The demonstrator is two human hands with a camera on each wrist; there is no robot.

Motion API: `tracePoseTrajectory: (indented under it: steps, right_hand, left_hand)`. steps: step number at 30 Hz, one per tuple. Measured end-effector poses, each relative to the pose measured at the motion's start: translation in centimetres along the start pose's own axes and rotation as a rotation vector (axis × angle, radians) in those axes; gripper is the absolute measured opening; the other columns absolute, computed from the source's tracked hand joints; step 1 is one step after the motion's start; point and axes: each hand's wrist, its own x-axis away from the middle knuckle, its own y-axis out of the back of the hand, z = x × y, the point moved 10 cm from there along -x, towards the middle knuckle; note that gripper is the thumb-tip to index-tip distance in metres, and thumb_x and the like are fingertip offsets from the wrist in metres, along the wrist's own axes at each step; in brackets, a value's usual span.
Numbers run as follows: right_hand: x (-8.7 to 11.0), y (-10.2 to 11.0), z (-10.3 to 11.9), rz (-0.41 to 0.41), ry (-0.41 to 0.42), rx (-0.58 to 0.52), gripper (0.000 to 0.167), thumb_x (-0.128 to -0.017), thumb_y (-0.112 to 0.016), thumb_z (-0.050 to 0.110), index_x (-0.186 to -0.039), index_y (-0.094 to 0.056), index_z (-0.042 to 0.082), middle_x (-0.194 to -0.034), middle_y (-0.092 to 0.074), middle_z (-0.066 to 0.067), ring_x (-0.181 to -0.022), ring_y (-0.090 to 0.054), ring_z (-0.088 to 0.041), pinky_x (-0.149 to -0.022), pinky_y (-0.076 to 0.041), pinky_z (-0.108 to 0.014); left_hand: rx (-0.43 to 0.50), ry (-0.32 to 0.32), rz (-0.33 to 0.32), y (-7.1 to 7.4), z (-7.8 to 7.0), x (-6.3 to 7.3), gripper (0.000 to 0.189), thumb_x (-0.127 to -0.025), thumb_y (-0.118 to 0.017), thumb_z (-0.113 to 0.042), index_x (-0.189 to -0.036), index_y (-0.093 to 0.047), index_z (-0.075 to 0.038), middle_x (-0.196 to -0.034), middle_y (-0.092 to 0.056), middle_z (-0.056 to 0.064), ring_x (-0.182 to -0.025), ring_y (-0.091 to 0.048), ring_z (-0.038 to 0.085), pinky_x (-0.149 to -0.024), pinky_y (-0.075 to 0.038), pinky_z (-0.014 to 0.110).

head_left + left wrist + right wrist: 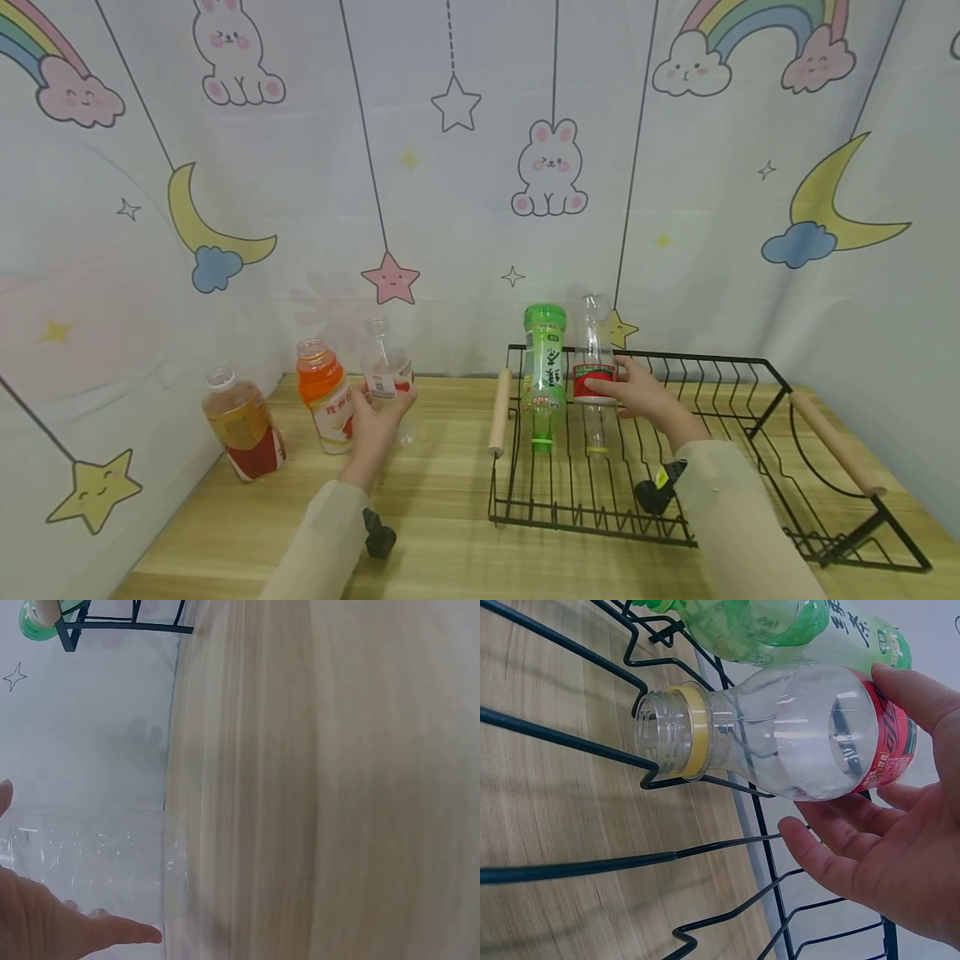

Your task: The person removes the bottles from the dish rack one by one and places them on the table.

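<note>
My left hand (375,429) grips a clear bottle (382,354) with a white and red label, which stands upright with its mouth uncovered. In the left wrist view the bottle's transparent lower part (90,855) shows above the thumb; whether its base touches the table is hard to tell. On the right, my right hand (651,400) holds an upside-down clear bottle (596,333) by its red label. In the right wrist view its yellow-ringed neck (697,731) sits among the wires of the black rack (592,527). Beside it, an inverted green bottle (545,358) stands in the rack.
To the left of my left hand stand an orange-topped bottle (322,392) and a brownish bottle (243,425) with a red and yellow label. The rack has wooden handles (500,412) at both ends. A patterned curtain (465,233) hangs behind the wooden table (442,500).
</note>
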Motion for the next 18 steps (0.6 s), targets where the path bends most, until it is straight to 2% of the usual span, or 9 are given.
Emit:
tracePoseTrajectory:
  steps: [11,18]
  right_hand:
    - [-0.08,-0.34,0.09,0.015,0.005,-0.028,0.090,-0.095,-0.061,0.034,-0.151,-0.001,-0.002,-0.149,-0.022,-0.036,-0.129,-0.039,-0.050,-0.098,-0.045,-0.057]
    - [-0.12,-0.37,0.02,0.011,0.005,-0.037,0.088,-0.095,-0.061,0.032,-0.151,-0.003,-0.001,-0.148,-0.024,-0.036,-0.129,-0.040,-0.049,-0.098,-0.044,-0.057]
  left_hand:
    - [0.004,-0.009,-0.006,-0.23,-0.21,0.32,0.086,-0.085,-0.074,-0.033,-0.142,-0.016,-0.007,-0.153,-0.022,0.026,-0.142,-0.021,0.042,-0.114,-0.021,0.057]
    - [0.000,0.006,-0.004,-0.23,-0.18,0.50,0.087,-0.084,-0.074,-0.033,-0.143,-0.015,-0.007,-0.154,-0.020,0.027,-0.143,-0.020,0.042,-0.115,-0.020,0.056]
